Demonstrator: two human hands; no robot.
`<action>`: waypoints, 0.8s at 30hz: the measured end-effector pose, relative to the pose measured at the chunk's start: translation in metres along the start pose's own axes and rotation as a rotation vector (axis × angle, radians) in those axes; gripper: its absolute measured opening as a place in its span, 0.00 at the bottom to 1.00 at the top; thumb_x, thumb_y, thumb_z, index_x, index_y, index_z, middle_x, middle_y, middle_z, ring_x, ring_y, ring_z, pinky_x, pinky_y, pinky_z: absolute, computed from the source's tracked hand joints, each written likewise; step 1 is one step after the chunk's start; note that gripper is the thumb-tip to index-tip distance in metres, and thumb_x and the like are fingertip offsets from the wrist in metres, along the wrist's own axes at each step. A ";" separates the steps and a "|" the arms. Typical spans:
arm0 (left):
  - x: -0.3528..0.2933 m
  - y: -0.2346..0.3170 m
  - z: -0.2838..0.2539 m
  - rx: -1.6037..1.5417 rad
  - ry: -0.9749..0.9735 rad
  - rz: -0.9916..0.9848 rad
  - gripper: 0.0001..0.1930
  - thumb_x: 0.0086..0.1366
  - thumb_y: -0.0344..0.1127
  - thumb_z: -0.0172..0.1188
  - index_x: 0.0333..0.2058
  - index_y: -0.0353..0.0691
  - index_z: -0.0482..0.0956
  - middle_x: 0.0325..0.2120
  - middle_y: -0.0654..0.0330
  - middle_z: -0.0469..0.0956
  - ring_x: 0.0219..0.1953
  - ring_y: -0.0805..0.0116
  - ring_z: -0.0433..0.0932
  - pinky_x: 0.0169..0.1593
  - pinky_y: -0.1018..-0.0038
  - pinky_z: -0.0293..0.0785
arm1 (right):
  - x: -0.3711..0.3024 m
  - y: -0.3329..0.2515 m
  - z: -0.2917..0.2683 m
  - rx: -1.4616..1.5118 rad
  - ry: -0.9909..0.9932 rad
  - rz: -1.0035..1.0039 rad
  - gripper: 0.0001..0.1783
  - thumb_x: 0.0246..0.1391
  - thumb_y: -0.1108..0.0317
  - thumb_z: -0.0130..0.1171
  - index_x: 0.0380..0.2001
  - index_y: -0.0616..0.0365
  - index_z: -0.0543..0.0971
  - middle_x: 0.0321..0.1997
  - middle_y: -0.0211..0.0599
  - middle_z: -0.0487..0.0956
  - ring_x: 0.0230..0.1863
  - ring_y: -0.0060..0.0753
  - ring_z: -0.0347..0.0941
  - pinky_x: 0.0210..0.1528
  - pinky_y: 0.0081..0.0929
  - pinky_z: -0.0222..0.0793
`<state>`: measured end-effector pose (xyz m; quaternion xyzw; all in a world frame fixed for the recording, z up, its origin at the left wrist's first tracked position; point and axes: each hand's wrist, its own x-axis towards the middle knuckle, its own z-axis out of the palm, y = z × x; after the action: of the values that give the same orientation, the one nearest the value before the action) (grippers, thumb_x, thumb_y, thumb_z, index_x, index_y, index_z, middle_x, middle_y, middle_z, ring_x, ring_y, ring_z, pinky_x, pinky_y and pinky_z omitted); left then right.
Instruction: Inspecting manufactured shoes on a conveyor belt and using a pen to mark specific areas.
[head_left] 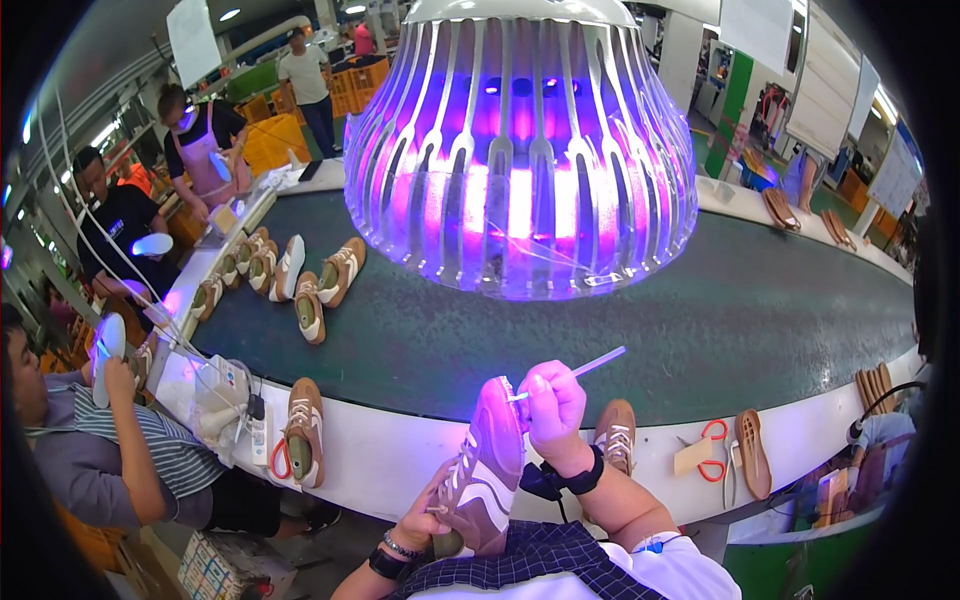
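Left hand (422, 518) holds shoe (492, 462), green insert (450, 545) inside; crates (362, 86) behind.

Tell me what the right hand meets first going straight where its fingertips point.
Likely the held shoe, near its toe, just left of the right hand. The stick it grips seems nearly there; depth is unclear.

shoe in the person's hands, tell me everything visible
A brown, suede-like shoe with white side stripes and pale laces; something green shows in its opening. It tilts toe-up, laces facing left, heel end by dark checked cloth, the toe tinted purple. The left hand grips it low; the right hand holds a thin translucent stick at the toe's edge.
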<state>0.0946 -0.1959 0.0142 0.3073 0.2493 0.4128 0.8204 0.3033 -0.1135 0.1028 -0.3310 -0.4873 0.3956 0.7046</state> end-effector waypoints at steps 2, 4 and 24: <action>0.001 -0.008 -0.009 -0.003 -0.009 -0.016 0.55 0.27 0.29 0.58 0.63 0.35 0.49 0.58 0.56 0.59 0.62 0.62 0.56 0.66 0.70 0.47 | -0.010 0.034 -0.018 0.039 0.064 0.035 0.10 0.60 0.68 0.44 0.27 0.60 0.69 0.15 0.26 0.67 0.12 0.12 0.60 0.15 0.12 0.55; 0.001 -0.007 -0.007 -0.007 -0.008 -0.028 0.55 0.27 0.29 0.58 0.63 0.36 0.49 0.58 0.56 0.59 0.62 0.62 0.57 0.66 0.70 0.47 | -0.011 0.035 -0.019 0.084 0.122 0.077 0.09 0.60 0.68 0.45 0.27 0.60 0.69 0.15 0.26 0.68 0.12 0.12 0.60 0.15 0.12 0.55; 0.002 -0.001 -0.003 -0.071 0.087 -0.082 0.54 0.27 0.29 0.56 0.63 0.35 0.50 0.62 0.53 0.54 0.66 0.58 0.49 0.67 0.67 0.46 | -0.013 0.014 -0.014 -0.184 0.041 -0.172 0.09 0.59 0.70 0.46 0.26 0.62 0.71 0.18 0.29 0.71 0.16 0.14 0.65 0.19 0.15 0.61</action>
<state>0.0940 -0.1933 0.0112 0.2496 0.2822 0.4004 0.8353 0.3102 -0.1191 0.0808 -0.3594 -0.5336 0.2801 0.7125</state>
